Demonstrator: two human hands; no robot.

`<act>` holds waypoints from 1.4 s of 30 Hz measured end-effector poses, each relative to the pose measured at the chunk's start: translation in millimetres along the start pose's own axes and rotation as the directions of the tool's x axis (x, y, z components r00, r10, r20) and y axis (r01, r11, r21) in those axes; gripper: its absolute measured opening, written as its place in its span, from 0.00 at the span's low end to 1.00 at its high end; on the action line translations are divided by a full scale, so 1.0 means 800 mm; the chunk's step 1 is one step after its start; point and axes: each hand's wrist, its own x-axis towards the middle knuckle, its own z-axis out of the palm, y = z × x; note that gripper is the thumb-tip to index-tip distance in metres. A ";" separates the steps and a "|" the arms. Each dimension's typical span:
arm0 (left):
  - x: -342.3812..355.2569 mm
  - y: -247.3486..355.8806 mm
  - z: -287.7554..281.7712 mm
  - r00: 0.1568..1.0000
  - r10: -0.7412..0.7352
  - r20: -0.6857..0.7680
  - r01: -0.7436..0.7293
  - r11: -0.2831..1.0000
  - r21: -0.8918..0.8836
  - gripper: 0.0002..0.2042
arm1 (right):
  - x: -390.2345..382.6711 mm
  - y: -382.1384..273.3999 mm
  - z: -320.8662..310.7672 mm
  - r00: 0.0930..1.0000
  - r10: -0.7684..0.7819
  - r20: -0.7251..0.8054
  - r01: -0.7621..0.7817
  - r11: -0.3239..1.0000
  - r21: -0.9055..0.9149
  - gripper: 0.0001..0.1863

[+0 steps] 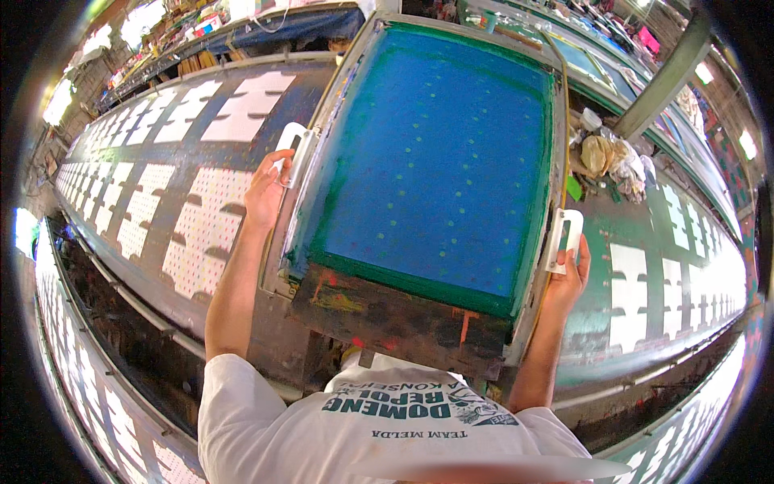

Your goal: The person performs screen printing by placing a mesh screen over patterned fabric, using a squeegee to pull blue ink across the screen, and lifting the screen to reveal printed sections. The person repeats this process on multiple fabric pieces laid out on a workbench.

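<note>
A large screen printing frame (431, 169) with a blue mesh, rows of small pale dots and green borders is in front of me, its near end a stained dark board (399, 310). My left hand (266, 185) has its fingers closed round a white handle (295, 139) on the frame's left side. My right hand (571, 270) grips the matching white handle (573, 227) on the right side. Both forearms reach up from my white shirt sleeves at the lower edge.
Long print tables (149, 194) on both sides carry rows of white cut pieces (627, 298), some dotted. Crumpled bags and rags (605, 157) lie beside a slanted post (661, 81) at the right. A cluttered shelf (218, 44) runs along the back left.
</note>
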 end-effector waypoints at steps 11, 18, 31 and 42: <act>0.286 -0.139 0.135 0.983 -0.125 0.133 0.132 0.990 -0.050 0.28 | 0.221 0.032 -0.005 0.987 -0.075 -0.144 0.072 0.997 -0.030 0.23; 0.483 -0.298 0.180 0.953 -0.142 0.269 0.169 0.982 -0.081 0.27 | 0.351 0.102 0.022 0.953 -0.153 -0.260 0.132 0.987 -0.098 0.25; 0.908 -0.499 0.235 0.876 -0.128 0.466 0.241 0.952 -0.191 0.22 | 0.627 0.211 0.160 0.876 -0.358 -0.323 0.227 0.897 -0.379 0.24; 1.163 -0.659 0.260 0.884 -0.147 0.443 0.253 0.948 -0.191 0.24 | 0.875 0.331 0.206 0.885 -0.361 -0.295 0.229 0.887 -0.401 0.28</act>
